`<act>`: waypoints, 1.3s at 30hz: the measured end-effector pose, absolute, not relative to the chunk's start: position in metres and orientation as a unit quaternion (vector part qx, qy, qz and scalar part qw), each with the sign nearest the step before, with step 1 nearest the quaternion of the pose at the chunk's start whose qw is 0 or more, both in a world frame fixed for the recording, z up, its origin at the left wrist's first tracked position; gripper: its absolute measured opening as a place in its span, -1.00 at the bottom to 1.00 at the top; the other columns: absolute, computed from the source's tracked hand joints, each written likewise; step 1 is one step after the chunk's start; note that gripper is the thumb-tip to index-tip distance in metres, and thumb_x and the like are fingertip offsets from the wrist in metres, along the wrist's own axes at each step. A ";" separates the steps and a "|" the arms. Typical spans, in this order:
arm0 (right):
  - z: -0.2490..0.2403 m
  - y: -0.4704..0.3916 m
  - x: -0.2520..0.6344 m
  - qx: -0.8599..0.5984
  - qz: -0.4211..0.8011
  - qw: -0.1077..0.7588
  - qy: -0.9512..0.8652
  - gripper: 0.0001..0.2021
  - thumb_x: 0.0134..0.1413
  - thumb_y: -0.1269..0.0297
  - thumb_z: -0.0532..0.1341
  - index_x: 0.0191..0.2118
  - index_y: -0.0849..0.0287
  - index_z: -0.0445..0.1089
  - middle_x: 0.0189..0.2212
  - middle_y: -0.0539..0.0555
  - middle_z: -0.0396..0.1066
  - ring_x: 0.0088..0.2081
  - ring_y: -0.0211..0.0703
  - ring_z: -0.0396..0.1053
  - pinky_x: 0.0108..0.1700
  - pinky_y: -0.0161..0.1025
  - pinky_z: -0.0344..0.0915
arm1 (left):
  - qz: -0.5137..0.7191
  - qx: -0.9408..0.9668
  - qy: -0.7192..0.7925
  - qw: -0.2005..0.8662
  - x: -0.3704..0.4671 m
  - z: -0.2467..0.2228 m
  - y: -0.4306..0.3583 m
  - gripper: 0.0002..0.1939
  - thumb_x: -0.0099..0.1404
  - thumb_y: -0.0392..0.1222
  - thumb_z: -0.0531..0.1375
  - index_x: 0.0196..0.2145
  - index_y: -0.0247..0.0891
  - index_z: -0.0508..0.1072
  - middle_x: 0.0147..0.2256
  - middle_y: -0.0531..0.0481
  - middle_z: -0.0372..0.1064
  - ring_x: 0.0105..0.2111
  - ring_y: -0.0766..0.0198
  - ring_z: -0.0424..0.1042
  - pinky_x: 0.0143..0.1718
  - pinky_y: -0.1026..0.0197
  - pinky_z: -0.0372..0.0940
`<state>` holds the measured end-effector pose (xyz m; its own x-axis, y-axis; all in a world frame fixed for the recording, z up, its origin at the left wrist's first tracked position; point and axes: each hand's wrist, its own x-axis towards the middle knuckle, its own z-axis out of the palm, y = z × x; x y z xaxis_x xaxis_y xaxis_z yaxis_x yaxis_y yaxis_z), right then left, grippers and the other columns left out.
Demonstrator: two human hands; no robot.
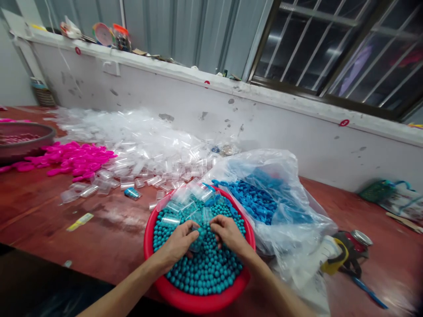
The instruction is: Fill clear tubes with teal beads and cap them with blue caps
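Observation:
A red basin (150, 259) full of teal beads (201, 275) stands at the table's front. Over the beads, my left hand (180, 242) is closed around a clear plastic tube (197, 244), partly covered by the fingers. My right hand (228, 233) is beside it, fingertips pinched together just above the beads; whatever is between them is too small to make out. Several more clear tubes (171, 220) lie on the beads at the basin's back left, with a few blue plastic pieces (211, 200) near the back rim.
Behind the basin spreads a large heap of clear tubes (158, 149). Pink plastic pieces (77, 158) lie to the left, near a dark bowl (49, 132). An open plastic bag (307, 211) of blue pieces (254, 198) touches the right side. A metal-lidded jar (361, 237) stands farther right.

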<state>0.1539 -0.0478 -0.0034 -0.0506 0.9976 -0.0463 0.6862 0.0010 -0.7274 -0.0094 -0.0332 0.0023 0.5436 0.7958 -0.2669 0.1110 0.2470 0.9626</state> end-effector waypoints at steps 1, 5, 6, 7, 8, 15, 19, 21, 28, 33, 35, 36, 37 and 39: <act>0.002 -0.046 0.153 -0.635 0.307 0.289 -0.647 -0.79 0.05 0.36 -0.02 -0.26 0.22 0.32 -0.58 -0.06 0.34 -0.59 -0.29 0.30 -0.55 -0.37 0.25 | 0.252 0.561 0.401 0.679 -0.009 0.003 -0.034 -0.78 0.09 -0.10 0.06 -0.32 -0.27 0.22 -0.55 0.16 0.14 -0.57 0.39 0.22 -0.67 0.40 0.09; 0.016 -0.050 0.140 -0.588 0.243 0.413 -0.652 -0.82 -0.01 0.32 0.11 -0.31 0.17 0.43 -0.38 0.02 0.46 -0.33 -0.18 0.39 -0.24 -0.27 0.29 | 0.289 0.545 0.395 0.681 -0.003 0.004 -0.033 -0.75 0.07 -0.06 0.12 -0.34 -0.28 0.26 -0.59 0.18 0.11 -0.62 0.44 0.16 -0.71 0.43 0.03; 0.017 -0.053 0.137 -0.582 0.219 0.421 -0.660 -0.82 -0.01 0.32 0.12 -0.31 0.16 0.45 -0.35 0.04 0.47 -0.28 -0.15 0.39 -0.18 -0.24 0.28 | 0.299 0.530 0.393 0.689 -0.001 0.002 -0.033 -0.74 0.07 -0.06 0.14 -0.34 -0.29 0.27 -0.59 0.18 0.12 -0.63 0.45 0.16 -0.71 0.43 0.03; 0.018 -0.055 0.135 -0.580 0.208 0.425 -0.664 -0.81 0.00 0.31 0.13 -0.29 0.15 0.46 -0.33 0.06 0.48 -0.26 -0.13 0.39 -0.15 -0.21 0.27 | 0.305 0.513 0.387 0.704 0.000 0.001 -0.033 -0.74 0.07 -0.07 0.15 -0.33 -0.28 0.28 -0.58 0.18 0.13 -0.63 0.46 0.17 -0.71 0.44 0.02; 0.017 -0.057 0.135 -0.577 0.210 0.426 -0.664 -0.80 0.01 0.30 0.12 -0.27 0.15 0.46 -0.31 0.06 0.49 -0.25 -0.12 0.40 -0.15 -0.21 0.27 | 0.304 0.491 0.375 0.725 0.001 -0.001 -0.032 -0.73 0.07 -0.07 0.15 -0.31 -0.27 0.27 -0.58 0.17 0.15 -0.64 0.46 0.19 -0.71 0.44 0.03; 0.020 -0.061 0.175 -0.601 0.207 0.419 -0.649 -0.74 0.06 0.26 0.07 -0.16 0.12 0.41 -0.24 0.06 0.46 -0.20 -0.11 0.39 -0.12 -0.16 0.30 | 0.224 0.366 0.231 0.873 -0.003 -0.007 -0.030 -0.69 0.14 -0.07 0.12 -0.20 -0.28 0.20 -0.45 -0.04 0.36 -0.58 0.29 0.41 -0.68 0.37 0.21; 0.028 -0.065 0.196 -0.664 0.092 0.301 -0.679 -0.74 0.05 0.28 0.07 -0.15 0.17 0.39 -0.21 0.12 0.44 -0.18 -0.08 0.37 -0.11 -0.14 0.27 | 0.272 0.361 0.248 0.857 -0.005 -0.008 -0.027 -0.70 0.15 -0.10 0.12 -0.18 -0.27 0.20 -0.46 -0.01 0.36 -0.59 0.33 0.41 -0.69 0.42 0.18; 0.025 -0.067 0.194 -0.677 0.045 0.190 -0.709 -0.74 0.01 0.29 0.12 -0.15 0.18 0.37 -0.23 0.14 0.43 -0.17 -0.04 0.36 -0.14 -0.15 0.26 | 0.300 0.372 0.279 0.833 -0.005 -0.010 -0.026 -0.70 0.14 -0.10 0.13 -0.19 -0.26 0.21 -0.48 0.02 0.35 -0.61 0.36 0.39 -0.71 0.44 0.14; 0.008 -0.065 0.172 -0.690 -0.030 0.067 -0.720 -0.89 0.00 0.39 0.09 -0.31 0.19 0.31 -0.37 0.12 0.40 -0.27 -0.07 0.34 -0.23 -0.21 0.22 | 0.286 0.449 0.346 0.772 -0.001 -0.010 -0.035 -0.68 0.07 -0.06 0.15 -0.27 -0.30 0.24 -0.56 0.11 0.29 -0.70 0.45 0.28 -0.77 0.47 0.02; 0.015 -0.069 0.168 -0.640 0.053 0.147 -0.753 -0.81 0.06 0.42 -0.01 -0.21 0.19 0.26 -0.37 0.08 0.39 -0.31 -0.14 0.36 -0.29 -0.28 0.24 | 0.273 0.504 0.337 0.747 0.001 -0.012 -0.037 -0.72 0.09 -0.04 0.12 -0.31 -0.29 0.25 -0.56 0.14 0.26 -0.73 0.48 0.25 -0.80 0.48 -0.03; 0.013 -0.073 0.163 -0.596 0.078 0.156 -0.784 -0.73 0.09 0.42 -0.04 -0.08 0.20 0.23 -0.33 0.10 0.41 -0.29 -0.12 0.37 -0.28 -0.26 0.27 | 0.276 0.517 0.341 0.735 0.001 -0.012 -0.037 -0.74 0.11 -0.05 0.10 -0.32 -0.28 0.25 -0.58 0.16 0.23 -0.73 0.47 0.25 -0.81 0.48 -0.03; 0.011 -0.075 0.161 -0.573 0.081 0.164 -0.799 -0.68 0.10 0.41 -0.04 -0.01 0.21 0.20 -0.29 0.14 0.41 -0.24 -0.10 0.37 -0.24 -0.23 0.28 | 0.281 0.520 0.349 0.727 0.001 -0.013 -0.037 -0.75 0.12 -0.05 0.09 -0.32 -0.28 0.25 -0.59 0.17 0.22 -0.74 0.47 0.24 -0.81 0.48 -0.03; 0.010 -0.076 0.159 -0.552 0.086 0.176 -0.810 -0.64 0.11 0.40 -0.04 0.05 0.23 0.16 -0.23 0.17 0.40 -0.19 -0.07 0.35 -0.20 -0.20 0.28 | 0.287 0.522 0.358 0.719 0.001 -0.013 -0.037 -0.75 0.12 -0.05 0.08 -0.32 -0.28 0.25 -0.60 0.18 0.21 -0.74 0.47 0.24 -0.81 0.48 -0.03; 0.008 -0.079 0.156 -0.527 0.113 0.217 -0.814 -0.60 0.12 0.37 -0.03 0.10 0.25 0.12 -0.16 0.21 0.37 -0.14 -0.06 0.33 -0.13 -0.16 0.26 | 0.299 0.527 0.367 0.706 0.000 -0.013 -0.037 -0.74 0.13 -0.05 0.07 -0.30 -0.29 0.24 -0.61 0.19 0.19 -0.76 0.48 0.22 -0.82 0.48 -0.03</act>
<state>0.1563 -0.0787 0.0084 -0.3508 0.9065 0.2351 0.8086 0.4198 -0.4122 0.0003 -0.0374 -0.0131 0.5517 0.8089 -0.2030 -0.0348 0.2655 0.9635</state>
